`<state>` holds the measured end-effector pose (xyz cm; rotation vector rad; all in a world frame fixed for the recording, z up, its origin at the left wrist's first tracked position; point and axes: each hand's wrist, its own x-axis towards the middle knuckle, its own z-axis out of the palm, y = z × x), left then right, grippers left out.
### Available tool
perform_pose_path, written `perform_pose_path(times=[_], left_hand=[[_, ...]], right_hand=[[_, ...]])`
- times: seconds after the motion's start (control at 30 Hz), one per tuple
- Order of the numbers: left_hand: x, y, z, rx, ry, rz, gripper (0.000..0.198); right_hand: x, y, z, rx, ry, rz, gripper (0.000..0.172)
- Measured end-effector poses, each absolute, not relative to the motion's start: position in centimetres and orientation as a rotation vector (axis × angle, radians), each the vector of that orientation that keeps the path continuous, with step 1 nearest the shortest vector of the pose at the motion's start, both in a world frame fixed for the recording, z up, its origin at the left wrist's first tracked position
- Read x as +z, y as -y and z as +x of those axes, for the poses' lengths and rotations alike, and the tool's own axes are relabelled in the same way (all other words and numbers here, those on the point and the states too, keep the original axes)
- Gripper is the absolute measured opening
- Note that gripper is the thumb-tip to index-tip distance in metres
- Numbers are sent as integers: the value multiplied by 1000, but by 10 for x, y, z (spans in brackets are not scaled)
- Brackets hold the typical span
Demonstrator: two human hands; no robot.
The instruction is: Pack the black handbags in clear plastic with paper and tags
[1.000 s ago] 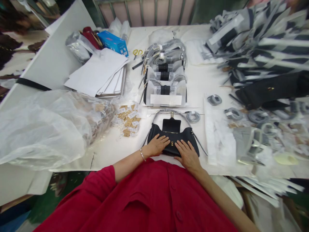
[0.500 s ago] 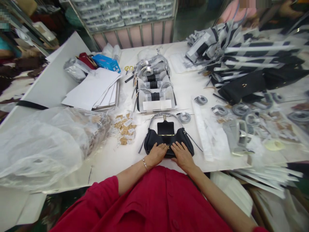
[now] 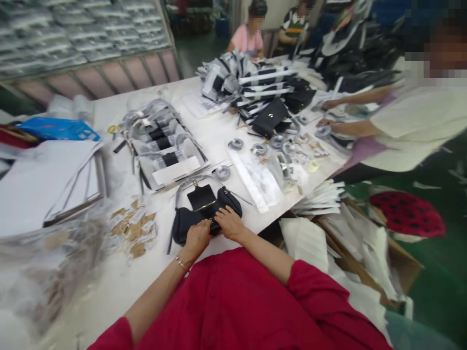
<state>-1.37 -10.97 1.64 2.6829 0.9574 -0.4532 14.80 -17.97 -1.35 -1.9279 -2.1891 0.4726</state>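
Across the white counter [image 3: 209, 133], in the head view, a black handbag [image 3: 203, 214] lies near the edge, flap [image 3: 201, 197] folded back. The left hand [image 3: 198, 238] curls at its front, grip unclear; the right hand [image 3: 229, 223] rests open on it.

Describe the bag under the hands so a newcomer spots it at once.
On the white table, look to the side nearest the red shirt. There a black handbag lies under the left hand and right hand. Its open flap sets it apart from the row of bags behind it, partly covered in pale wrapping.
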Motion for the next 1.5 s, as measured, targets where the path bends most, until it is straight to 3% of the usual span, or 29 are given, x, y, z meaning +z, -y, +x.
perform_pose_path(times=[0.2,0.37,0.47,0.73,0.83,1.0,1.07,1.2,1.33,1.5], left_hand=[[13,117,-4,-543,-988,2779,38],[7,118,-10,-540,-1010,2816,40],[9,118,-8,-544,-1022,2827,41],[16,123,-1,-578,-1149,2805,42],[12,122,-4,-558,-1239,2763,44],[1,119,-13,-426,-1290,2695,57],[-3,120,-16,-367,-1353,2668,62],[-8,124,-17,-281,-1431,2611,70],[-10,127,-18,-281,-1512,2587,65],[-14,128,-22,-292,-1548,2618,60]], right_hand=[[-11,188,144,322,2119,-1880,22],[-17,242,142,246,1799,-1763,29],[-35,303,159,292,1575,-1805,22],[-117,500,255,574,180,-2419,27],[-155,547,298,603,-196,-2525,40],[-216,581,348,670,-509,-2654,85],[-237,585,356,714,-567,-2679,95],[-269,589,360,776,-650,-2713,108],[-285,594,360,708,-662,-2775,121],[-287,609,369,729,-574,-2814,115]])
